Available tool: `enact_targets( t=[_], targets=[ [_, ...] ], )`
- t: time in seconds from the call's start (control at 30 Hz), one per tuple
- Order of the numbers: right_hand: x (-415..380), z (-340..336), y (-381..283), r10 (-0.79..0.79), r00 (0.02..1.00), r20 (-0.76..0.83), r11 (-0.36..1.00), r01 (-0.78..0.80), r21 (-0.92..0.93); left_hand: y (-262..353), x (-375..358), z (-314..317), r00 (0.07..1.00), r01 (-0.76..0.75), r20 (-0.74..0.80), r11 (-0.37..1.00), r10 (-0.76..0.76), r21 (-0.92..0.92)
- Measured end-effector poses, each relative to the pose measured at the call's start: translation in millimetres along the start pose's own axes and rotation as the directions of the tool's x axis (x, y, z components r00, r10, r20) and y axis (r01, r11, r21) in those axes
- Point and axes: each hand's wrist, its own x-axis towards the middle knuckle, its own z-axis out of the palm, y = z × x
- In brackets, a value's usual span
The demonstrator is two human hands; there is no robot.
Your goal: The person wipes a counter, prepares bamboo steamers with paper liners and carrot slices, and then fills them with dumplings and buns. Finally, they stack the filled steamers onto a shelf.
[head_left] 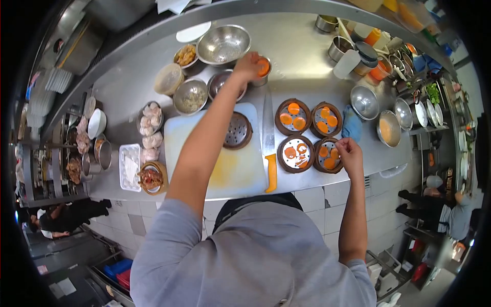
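My left hand (248,67) reaches to the far side of the counter, at the edge of a small metal cup (269,75) of orange carrot slices (263,66). Its fingertips are too small and covered to read. Over the rim of the front right steamer basket (318,165), my right hand (350,156) has thumb and fingers pinched together; anything between them is hidden. Carrot slices (330,162) lie inside that basket. Three more steamer baskets hold orange slices: back left (279,123), back right (316,111) and front left (282,162). The front left slices look paler, with white patches.
A cutting board (230,176) carries another steamer basket (249,135) without slices. Beside it lies a knife with a yellow handle (271,174). Metal bowls (223,43), a blue cloth (351,123) and a white plastic tray (124,166) stand around. An overhead shelf edge (230,14) crosses the back.
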Motion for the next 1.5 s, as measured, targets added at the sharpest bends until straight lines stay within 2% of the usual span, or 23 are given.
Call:
enact_targets(
  t=[0.03,0.1,0.2,0.27,0.3,0.33,0.4,0.47,0.5,0.6,0.63,0.7,0.77,0.83,0.9,0.97,1.03,1.1,1.17,1.27,1.3,1.4,1.5],
  targets=[
    [1.5,-0.4,7.6,-0.044,0.999,0.003,0.999,0.043,0.018,-4.4,12.0,-11.5,0.989,-0.099,-0.079,0.964,0.122,0.245],
    [-4.1,0.4,-2.1,0.006,1.0,-0.018,0.997,-0.004,0.075,-8.9,24.7,-45.3,0.908,-0.199,-0.131,0.684,0.399,0.702],
    [-10.2,15.9,-18.1,0.045,0.999,0.005,0.987,-0.045,0.154,21.4,-54.8,-82.7,0.972,-0.167,-0.062,0.857,0.225,0.487],
    [-9.8,33.2,-18.9,0.012,0.998,0.058,0.979,-0.024,0.202,-26.0,-103.2,-98.1,0.983,-0.183,0.07,0.864,0.17,0.469],
    [-10.2,46.3,-22.7,-0.038,0.994,0.099,0.972,0.014,0.235,-49.0,-138.1,-95.3,0.936,-0.347,0.127,0.799,0.328,0.492],
    [-8.8,63.0,-27.8,-0.076,0.987,0.143,0.97,0.04,0.239,-55.9,-173.3,-92.8,0.969,-0.244,0.188,0.719,0.158,0.651],
    [-9.6,101.2,-39.6,-0.144,0.961,0.236,0.967,0.086,0.238,-85.5,-220.9,-93.9,0.883,-0.46,0.377,0.358,0.28,0.812],
    [-12.6,140.7,-56.3,-0.142,0.896,0.421,0.975,0.053,0.217,-100.5,-242.4,-95.3,0.898,-0.437,0.352,0.454,0.263,0.776],
    [-15.3,158.3,-68.6,-0.182,0.856,0.483,0.982,0.136,0.13,-104.0,-248.0,-101.9,0.908,-0.418,0.333,0.499,0.253,0.76],
    [-26.4,198.0,-105.7,-0.228,0.767,0.6,0.973,0.162,0.163,-85.2,-258.3,-133.0,0.856,-0.478,0.194,0.591,0.479,0.65],
    [-27.5,205.6,-115.4,-0.228,0.769,0.596,0.972,0.147,0.182,-81.1,-252.5,-158.5,0.832,-0.478,0.097,0.619,0.545,0.623],
    [-31.4,219.0,-128.1,-0.217,0.785,0.58,0.97,0.106,0.22,-81.0,-243.1,-221.4,0.873,-0.23,-0.185,0.716,0.451,0.659],
    [-31.6,229.0,-131.7,-0.216,0.779,0.588,0.968,0.095,0.23,-100.0,-231.2,-298.9,0.813,-0.117,-0.385,0.77,0.437,0.628],
    [-31.8,243.4,-128.2,-0.247,0.758,0.604,0.96,0.105,0.26,-96.2,-233.8,-356.3,0.815,0.149,-0.474,0.67,0.333,0.727],
    [-40.3,271.2,-164.5,-0.425,0.705,0.568,0.899,0.402,0.174,-116.7,-230.7,-382.6,0.869,0.125,-0.402,0.659,0.287,0.741],
    [-37.7,310.9,-215.6,-0.525,0.57,0.632,0.825,0.524,0.212,-125.9,-222.0,-389.2,0.928,0.111,-0.298,0.596,0.225,0.796],
    [-20.7,375.5,-245.9,-0.63,0.5,0.594,0.754,0.577,0.314,-129.8,-213.4,-384.2,0.914,0.171,-0.35,0.586,0.207,0.792],
    [-0.6,436.3,-273.4,-0.749,0.389,0.536,0.564,0.798,0.21,-123.8,-209.5,-376.1,0.91,0.236,-0.381,0.55,0.163,0.801],
    [27.5,498.2,-278.0,-0.718,0.35,0.602,0.549,0.816,0.18,-129.7,-203.3,-376.0,0.905,0.283,-0.407,0.536,0.126,0.796],
    [45.7,546.2,-292.7,-0.497,0.391,0.775,0.518,0.85,-0.097,-121.3,-198.7,-371.8,0.894,0.317,-0.436,0.539,0.106,0.78],
    [46.9,554.8,-296.2,-0.515,0.327,0.792,0.461,0.885,-0.066,-119.2,-197.7,-371.6,0.89,0.324,-0.444,0.544,0.101,0.774],
    [45.1,574.9,-296.3,-0.463,0.367,0.807,0.375,0.906,-0.197,-128.9,-199.0,-378.0,0.889,0.226,-0.428,0.657,0.162,0.719],
    [49.4,579.5,-294.6,-0.461,0.373,0.805,0.398,0.898,-0.189,-136.4,-204.7,-388.5,0.854,0.186,-0.493,0.785,0.168,0.591]
  ],
)
